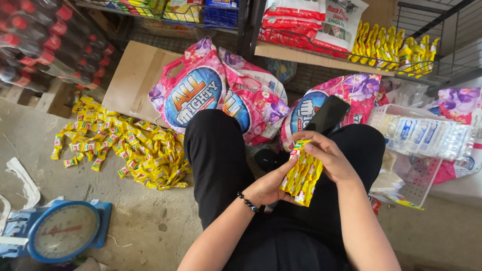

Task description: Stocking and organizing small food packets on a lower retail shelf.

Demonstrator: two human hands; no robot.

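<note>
I sit with black-trousered knees in view. My left hand (268, 186), with a dark bead bracelet at the wrist, cups a stack of small yellow sachets (301, 175) from below. Above it, my right hand (329, 158) closes over the top of the same stack, fingers pinching its upper end. A black phone (329, 114) lies on my right knee just beyond the hands. A big heap of the same yellow sachets (125, 143) is spread on the concrete floor to my left.
Pink flowered detergent bags (201, 85) lean against a wire shelf ahead. A flat cardboard sheet (133, 75) stands behind the heap. A blue dial scale (63, 231) sits at lower left. Dark bottles with red caps (45, 40) fill the top left. A pack of water bottles (427, 133) lies right.
</note>
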